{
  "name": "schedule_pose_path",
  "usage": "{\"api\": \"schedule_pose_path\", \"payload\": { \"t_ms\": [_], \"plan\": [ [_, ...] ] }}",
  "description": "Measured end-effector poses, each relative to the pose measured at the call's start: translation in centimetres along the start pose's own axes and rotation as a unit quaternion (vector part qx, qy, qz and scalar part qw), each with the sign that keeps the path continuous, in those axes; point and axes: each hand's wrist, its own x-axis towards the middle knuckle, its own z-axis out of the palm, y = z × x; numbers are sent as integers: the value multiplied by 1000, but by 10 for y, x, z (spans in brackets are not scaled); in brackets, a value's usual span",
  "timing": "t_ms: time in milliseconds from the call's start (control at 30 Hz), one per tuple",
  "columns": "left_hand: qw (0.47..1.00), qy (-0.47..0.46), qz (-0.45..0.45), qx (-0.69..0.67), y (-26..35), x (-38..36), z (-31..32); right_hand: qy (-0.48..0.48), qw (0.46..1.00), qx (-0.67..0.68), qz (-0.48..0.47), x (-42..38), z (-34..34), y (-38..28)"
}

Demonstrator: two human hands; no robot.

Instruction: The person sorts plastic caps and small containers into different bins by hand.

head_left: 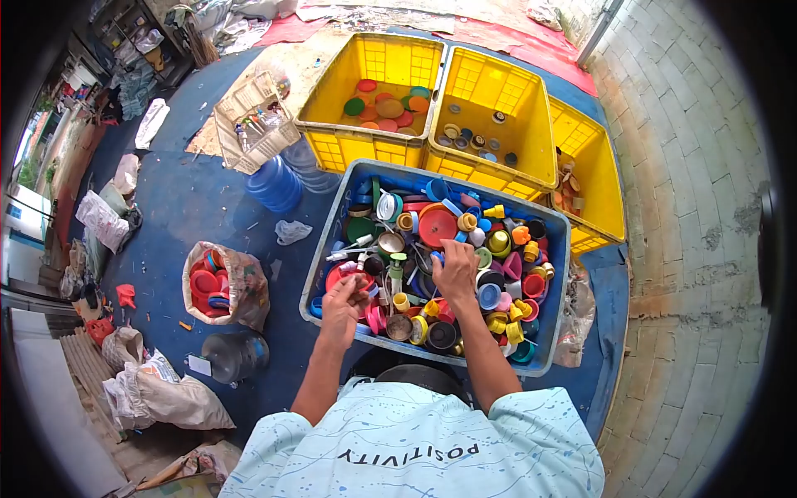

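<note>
Two bare hands are over the blue crate (pixel 559 286) of mixed caps (pixel 499 242). Beyond the right hand's (pixel 455 272) fingertips, and nearer to it than to the left hand (pixel 342 309), lies a round red lid (pixel 437 226) with no long axis. The right fingers curl down, their hold unclear; the left are pinched narrow, contents hidden. Between them, a green pump top (pixel 397 270) points forward.
</note>
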Motion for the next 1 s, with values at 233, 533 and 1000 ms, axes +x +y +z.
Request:
{"api": "schedule_pose_path", "payload": {
  "t_ms": [233, 533, 1000],
  "plan": [
    [997, -26, -71, 30, -22, -21, 7, -62, 980, -186, 33, 35, 53, -4],
    [997, -3, -60, 42, -8, -8, -16, -28, 986, -156, 45, 35, 49, 1],
    [989, -42, -47, 136, -26, 47, 16, 81, 873, 352, 328, -23, -15, 62]
  ]
}}
